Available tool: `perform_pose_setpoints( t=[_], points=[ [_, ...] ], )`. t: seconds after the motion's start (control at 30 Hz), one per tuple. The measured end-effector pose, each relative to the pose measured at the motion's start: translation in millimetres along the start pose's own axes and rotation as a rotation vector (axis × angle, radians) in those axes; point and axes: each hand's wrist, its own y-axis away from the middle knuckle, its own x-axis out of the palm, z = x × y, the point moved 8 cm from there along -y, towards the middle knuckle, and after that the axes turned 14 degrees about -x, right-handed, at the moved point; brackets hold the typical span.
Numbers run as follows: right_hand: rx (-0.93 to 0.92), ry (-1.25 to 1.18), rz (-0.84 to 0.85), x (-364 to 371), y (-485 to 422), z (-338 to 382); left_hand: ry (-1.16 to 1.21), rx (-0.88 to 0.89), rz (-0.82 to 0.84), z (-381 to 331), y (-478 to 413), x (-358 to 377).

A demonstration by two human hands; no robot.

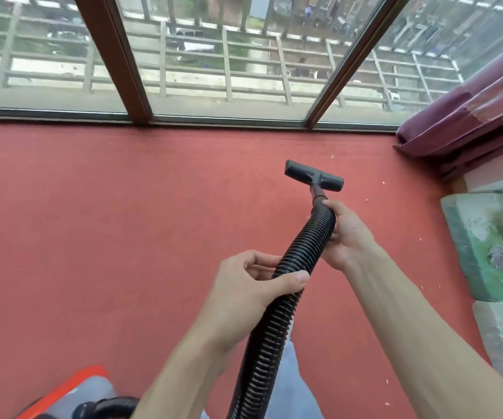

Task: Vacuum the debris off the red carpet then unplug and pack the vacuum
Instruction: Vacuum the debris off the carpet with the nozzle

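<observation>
Left: open red carpet (93, 222) runs unbroken to the window (229, 55).
Right: purple curtain (470, 116) and patterned bedding (492, 252) crowd the carpet's edge.
Foreground: black hose (274, 328) rises through the middle; vacuum body (93, 388) sits lower left.

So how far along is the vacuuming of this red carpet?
Done: the left stretch of red carpet shows no flecks. In hand: the left grip and right grip hold the black ribbed vacuum hose, its black T-shaped nozzle out toward the window. Left: pale debris flecks along the right side, then unplugging and packing the orange-and-grey vacuum body.
</observation>
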Motion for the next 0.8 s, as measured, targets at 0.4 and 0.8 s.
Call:
perform_pose_setpoints(
  t=[0.4, 0.8],
  points=[
    [0.076, -0.052, -0.028, -79, -122, -25, -0.107, -0.104, -0.127, 7, -115, 74],
    [-0.003, -0.063, -0.007, -90, -254, 35, -0.147, -0.082, -0.193, -6, -229, 141]
  ],
)
